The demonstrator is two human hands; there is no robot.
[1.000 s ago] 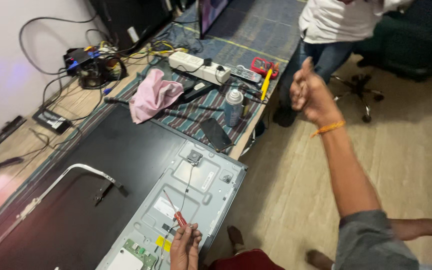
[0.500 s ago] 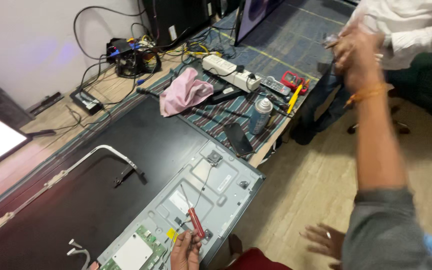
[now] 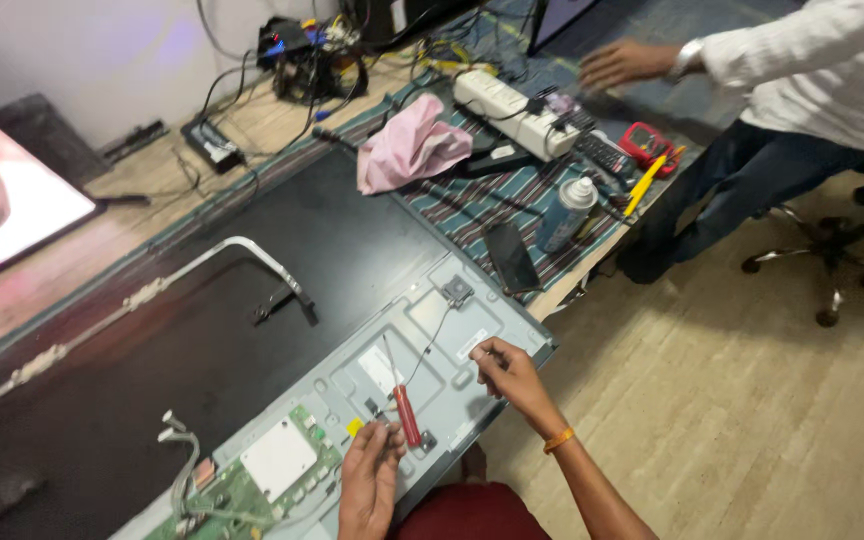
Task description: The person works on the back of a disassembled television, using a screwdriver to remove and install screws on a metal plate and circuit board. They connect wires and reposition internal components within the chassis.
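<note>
Red-handled screwdriver [image 3: 407,415] pinched in left hand [image 3: 370,480], fingers closed on the handle, shaft tip down on the grey metal back panel [image 3: 422,340]. Right hand [image 3: 505,372] rests fingertips at the panel's edge, loosely curled; might be pinching something small, can't tell. Green circuit board [image 3: 242,490] just left. Farther: dark phone [image 3: 512,257], spray can [image 3: 564,213], pink cloth [image 3: 410,150] on striped mat. Another person's hand [image 3: 624,62] beyond.

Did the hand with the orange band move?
Yes. The right hand was raised over the floor before; now it is down on the grey metal back panel, near the red-handled screwdriver.
</note>
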